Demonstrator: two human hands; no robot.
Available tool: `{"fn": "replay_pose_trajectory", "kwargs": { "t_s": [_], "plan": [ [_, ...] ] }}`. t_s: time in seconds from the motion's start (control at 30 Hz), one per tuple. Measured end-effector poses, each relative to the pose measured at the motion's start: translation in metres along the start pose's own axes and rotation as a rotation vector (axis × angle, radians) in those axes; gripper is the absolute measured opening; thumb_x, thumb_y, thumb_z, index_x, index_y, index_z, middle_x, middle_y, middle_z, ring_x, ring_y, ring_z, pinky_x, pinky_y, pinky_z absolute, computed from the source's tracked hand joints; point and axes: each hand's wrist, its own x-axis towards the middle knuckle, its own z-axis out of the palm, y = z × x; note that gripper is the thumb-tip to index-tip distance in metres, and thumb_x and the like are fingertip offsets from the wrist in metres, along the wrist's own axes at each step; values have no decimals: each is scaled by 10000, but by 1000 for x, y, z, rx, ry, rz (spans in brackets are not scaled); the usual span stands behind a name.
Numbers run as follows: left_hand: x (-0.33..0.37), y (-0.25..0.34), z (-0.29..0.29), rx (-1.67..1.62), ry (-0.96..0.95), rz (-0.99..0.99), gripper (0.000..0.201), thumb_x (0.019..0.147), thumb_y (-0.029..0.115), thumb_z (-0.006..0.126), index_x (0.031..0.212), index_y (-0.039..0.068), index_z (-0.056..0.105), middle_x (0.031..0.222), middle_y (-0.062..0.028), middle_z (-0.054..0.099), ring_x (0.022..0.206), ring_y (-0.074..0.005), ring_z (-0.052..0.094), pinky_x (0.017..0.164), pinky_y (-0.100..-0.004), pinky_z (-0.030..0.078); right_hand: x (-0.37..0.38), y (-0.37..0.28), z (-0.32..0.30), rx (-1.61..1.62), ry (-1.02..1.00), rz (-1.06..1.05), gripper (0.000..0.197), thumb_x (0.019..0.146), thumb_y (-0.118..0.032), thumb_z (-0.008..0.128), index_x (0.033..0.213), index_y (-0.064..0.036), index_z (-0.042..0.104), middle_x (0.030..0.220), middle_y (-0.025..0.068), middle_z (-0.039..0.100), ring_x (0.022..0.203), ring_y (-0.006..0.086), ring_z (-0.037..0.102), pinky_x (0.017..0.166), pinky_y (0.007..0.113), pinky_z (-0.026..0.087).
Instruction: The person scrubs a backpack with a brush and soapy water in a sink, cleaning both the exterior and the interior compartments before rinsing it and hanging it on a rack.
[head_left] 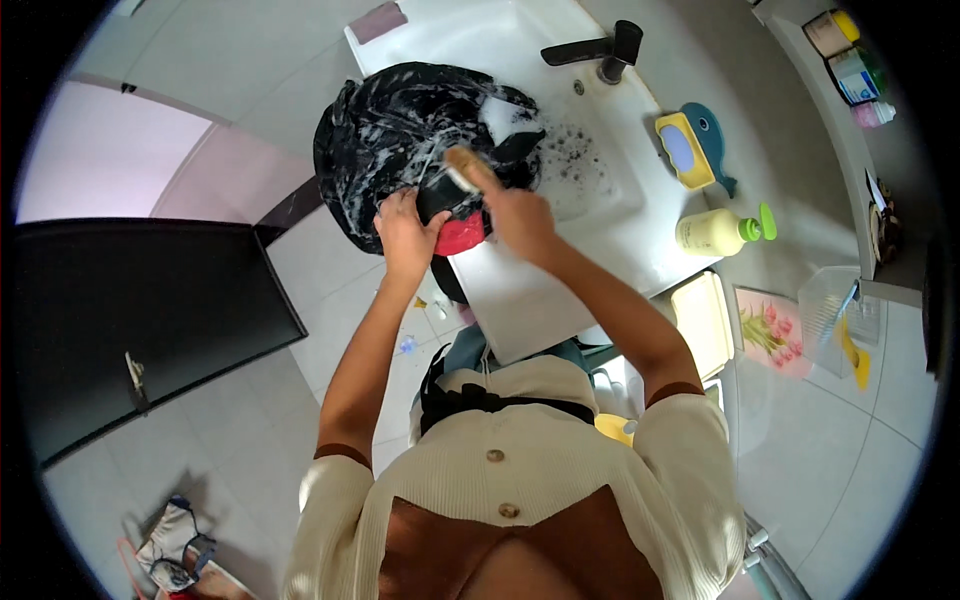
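Left hand (405, 236): on soapy black cloth (375, 135), pinch unclear | Right hand (520, 220): clamped round tan brush (466, 165) | Cloth: over left edge of white sink (530, 285) | Best: keep fabric taut, strokes short, bristles clear of fingers

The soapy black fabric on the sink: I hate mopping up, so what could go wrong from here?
Part of the soapy black fabric hangs past the left side of the white sink, so it might slip off or drip suds onto the floor tiles.

The right hand holds a brush close to the left hand, which rests on the fabric; a slip could scrape those fingers.
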Motion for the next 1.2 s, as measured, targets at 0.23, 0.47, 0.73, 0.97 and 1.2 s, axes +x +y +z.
{"fn": "replay_pose_trajectory", "kwargs": {
  "t_s": [0.23,0.47,0.73,0.97,1.2],
  "plan": [
    [-4,-24,-14,-176,34,-18,425,740,2,656,1153,-32,561,1245,-228,527,1127,-383,525,951,-381,430,-25,-53,7,-134,-132,-67,635,810,-77,510,1396,-282,375,641,104,616,530,256,618,474,410,481],
    [-1,-39,-9,-612,-34,-215,538,801,-187,397,1306,-1,396,1322,-186,480,1243,-253,471,1042,-323,352,10,-12,-4,-72,-93,40,634,849,-84,501,1428,-251,303,641,104,614,545,259,613,467,403,481],
    [-13,-43,-5,-788,54,-409,614,811,-192,431,1356,54,295,1341,-155,390,1190,-242,515,932,-305,438,-3,-46,4,-152,-168,-42,664,813,-108,523,1419,-295,326,642,81,612,565,240,625,479,401,485],
    [-18,-50,2,-733,105,-388,597,800,-194,448,1333,45,325,1265,-138,440,1149,-231,538,939,-306,440,-21,-85,15,-145,-255,-88,703,834,-73,490,1441,-341,258,671,103,618,565,257,626,507,412,497],
    [-9,-35,-4,-617,88,-239,506,740,-210,445,1199,4,454,1178,-139,493,1110,-248,569,928,-301,451,19,68,12,-174,-103,201,537,907,-186,470,1402,-286,289,731,144,644,635,331,626,560,457,478]
  ]
}}
